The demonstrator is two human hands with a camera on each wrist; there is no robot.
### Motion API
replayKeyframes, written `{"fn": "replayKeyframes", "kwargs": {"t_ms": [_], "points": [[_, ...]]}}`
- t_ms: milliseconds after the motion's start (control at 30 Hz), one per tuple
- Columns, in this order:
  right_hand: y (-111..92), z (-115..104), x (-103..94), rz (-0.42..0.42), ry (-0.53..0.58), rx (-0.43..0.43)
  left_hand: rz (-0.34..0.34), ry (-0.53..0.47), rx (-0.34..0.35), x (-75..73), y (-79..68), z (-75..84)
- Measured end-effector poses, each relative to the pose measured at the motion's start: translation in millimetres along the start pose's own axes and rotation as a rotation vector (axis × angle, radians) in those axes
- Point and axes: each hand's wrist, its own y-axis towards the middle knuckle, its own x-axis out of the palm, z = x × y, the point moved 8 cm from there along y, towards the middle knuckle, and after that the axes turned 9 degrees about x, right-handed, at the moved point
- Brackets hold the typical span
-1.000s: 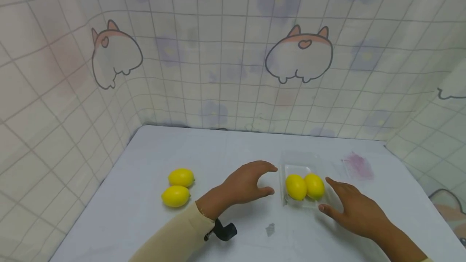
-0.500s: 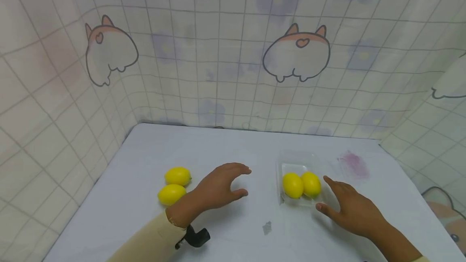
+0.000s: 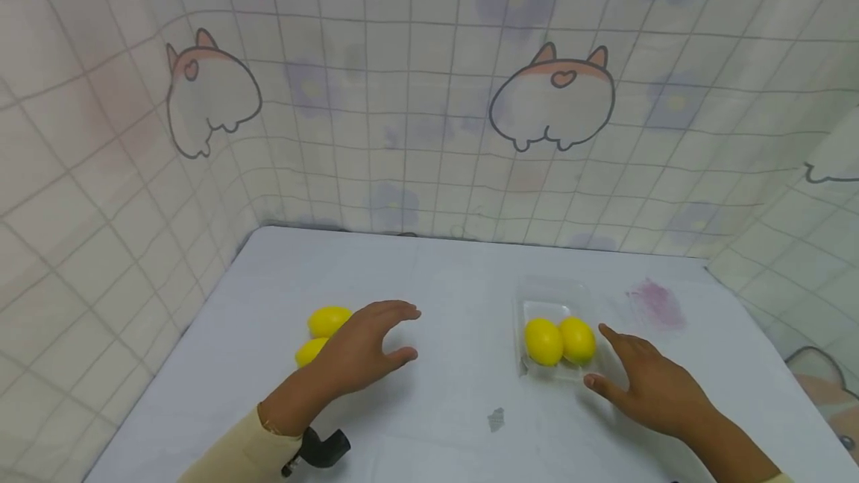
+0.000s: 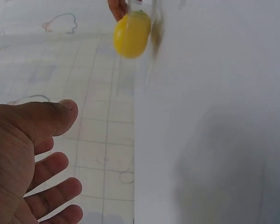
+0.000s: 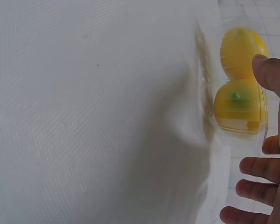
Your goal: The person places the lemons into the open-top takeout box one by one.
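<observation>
Two lemons (image 3: 543, 342) sit side by side in the near part of a clear plastic container (image 3: 537, 310) on the table. My right hand (image 3: 661, 390) is beside the container's right side, fingers spread, holding nothing. In the right wrist view its thumb overlaps the container wall in front of the lemons (image 5: 239, 105). My left hand (image 3: 359, 349) hovers over the left half of the table, thumb and fingers apart with nothing between them. Behind it lie two more lemons (image 3: 327, 320), the nearer one partly hidden by the hand. The left wrist view shows the empty palm (image 4: 9, 163).
A white table (image 3: 456, 282) spreads under everything, with a patterned curtain (image 3: 429, 95) around its back and sides. A pink smudge (image 3: 656, 304) marks the surface right of the container. A small grey patch (image 3: 496, 419) lies in front. A black camera mount (image 3: 322, 448) hangs at the left wrist.
My left hand has moved left, away from the container, and now overlaps the loose lemons. The right hand stays beside the container, and the lemons keep their places.
</observation>
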Motion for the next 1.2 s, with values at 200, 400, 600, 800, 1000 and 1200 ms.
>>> {"fn": "replayKeyframes", "kwargs": {"t_ms": [200,400,600,800,1000,1200], "points": [[-1.2,0.3,-1.4,0.002,0.002,0.004,0.044,0.025,-0.046,-8.6,-14.8,-12.9],[-1.5,3.2,-0.1,-0.013,-0.004,0.018,0.066,0.059,-0.077,-14.2,-28.4,-25.0],[-1.1,4.7,0.0,-0.013,-0.004,0.018,0.118,0.055,-0.084,-22.4,-43.1,-34.9],[-1.0,4.8,-0.2,-0.015,-0.006,0.018,0.14,0.063,-0.113,-27.2,-56.7,-46.5],[-0.4,3.7,0.8,-0.019,0.0,0.016,0.16,0.093,-0.154,-31.1,-67.7,-58.2],[-0.1,2.0,1.6,-0.016,0.003,0.015,0.178,0.124,-0.226,-35.0,-81.9,-67.3]]}}
